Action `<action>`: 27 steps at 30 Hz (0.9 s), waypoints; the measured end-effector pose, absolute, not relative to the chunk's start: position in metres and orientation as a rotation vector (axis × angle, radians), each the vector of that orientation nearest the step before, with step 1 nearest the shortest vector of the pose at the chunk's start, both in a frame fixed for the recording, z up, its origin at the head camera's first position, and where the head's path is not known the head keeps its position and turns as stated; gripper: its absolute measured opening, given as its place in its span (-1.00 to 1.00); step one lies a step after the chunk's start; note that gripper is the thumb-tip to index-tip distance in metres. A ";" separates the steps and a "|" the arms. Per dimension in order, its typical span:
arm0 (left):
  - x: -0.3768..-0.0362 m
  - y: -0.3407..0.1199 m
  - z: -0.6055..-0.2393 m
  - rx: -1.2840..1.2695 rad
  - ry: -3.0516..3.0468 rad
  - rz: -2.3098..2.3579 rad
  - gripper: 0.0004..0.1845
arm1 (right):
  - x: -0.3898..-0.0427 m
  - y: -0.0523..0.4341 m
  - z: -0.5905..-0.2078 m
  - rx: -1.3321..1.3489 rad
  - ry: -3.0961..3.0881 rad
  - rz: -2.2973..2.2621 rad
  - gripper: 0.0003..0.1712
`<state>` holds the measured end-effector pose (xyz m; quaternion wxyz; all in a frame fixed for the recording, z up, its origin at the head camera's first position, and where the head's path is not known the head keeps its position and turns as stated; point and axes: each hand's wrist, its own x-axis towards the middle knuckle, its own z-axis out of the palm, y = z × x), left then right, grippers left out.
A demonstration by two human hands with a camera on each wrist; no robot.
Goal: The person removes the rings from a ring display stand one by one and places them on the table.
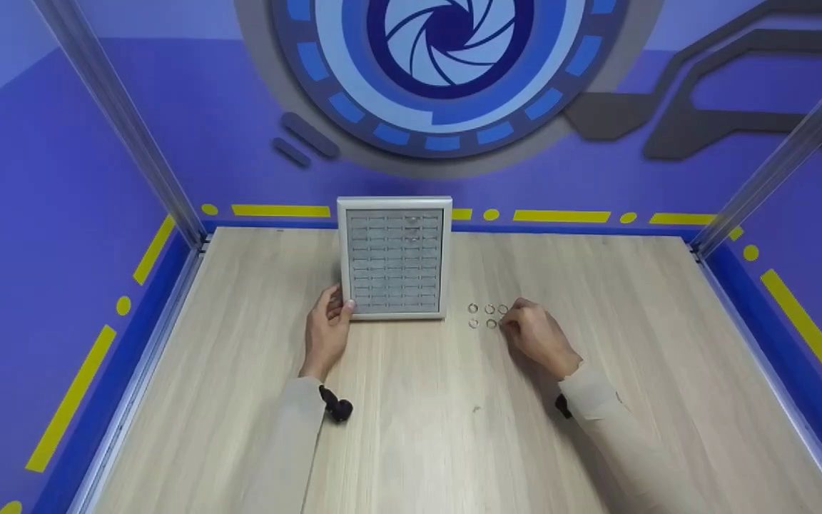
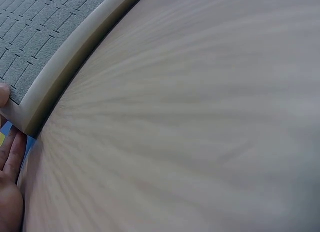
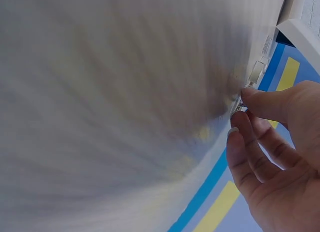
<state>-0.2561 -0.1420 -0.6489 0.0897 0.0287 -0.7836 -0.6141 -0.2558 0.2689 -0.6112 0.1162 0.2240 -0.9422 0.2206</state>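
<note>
Where the left hand (image 1: 328, 325) rests, its thumb lies on the near-left corner of the ring display tray (image 1: 394, 257), fingers loosely curled against the frame's left edge; grip light, a steadying hold rather than a clamp. Tray stands just ahead and right of that hand, long axis running away from the person, slotted grey foam facing up. Left wrist view confirms: pale frame corner (image 2: 30, 110) against the thumb tip, foam slots beyond.

Right of the tray, apart from it, a small cluster of rings (image 1: 483, 315) lies on the wooden table (image 1: 639, 300) in two short rows. The right hand (image 1: 536, 334) sits directly at the cluster's right end, fingers curled, thumb and forefinger pinching one ring (image 3: 239, 106); the right wrist view shows metal between the fingertips (image 3: 235, 129).

Key relation: rings lie right of the tray, so the right hand is the nearer one, and the slots lie to its left and ahead.

Writing or brand marks: none legible on tray, table or walls.
</note>
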 end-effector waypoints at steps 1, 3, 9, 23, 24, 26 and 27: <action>-0.256 -0.142 -0.649 0.085 -2.331 -1.823 -0.50 | -0.255 0.269 -0.611 0.653 -2.762 0.643 -0.85; -0.256 -0.142 -0.649 0.092 -2.335 -1.815 -0.50 | -0.255 0.269 -0.611 0.644 -2.769 0.640 -0.84; -0.256 -0.141 -0.647 0.108 -2.350 -1.802 -0.51 | -0.254 0.268 -0.612 0.620 -2.794 0.637 -0.84; -0.255 -0.142 -0.648 0.114 -2.353 -1.817 -0.50 | -0.258 0.268 -0.601 0.633 -2.811 0.701 -0.84; -0.255 -0.142 -0.648 0.114 -2.354 -1.816 -0.50 | -0.259 0.267 -0.599 0.636 -2.800 0.712 -0.84; -0.256 -0.142 -0.648 0.115 -2.358 -1.810 -0.49 | -0.260 0.264 -0.595 0.636 -2.776 0.738 -0.87; -0.256 -0.142 -0.648 0.114 -2.362 -1.806 -0.49 | -0.261 0.262 -0.592 0.631 -2.771 0.751 -0.88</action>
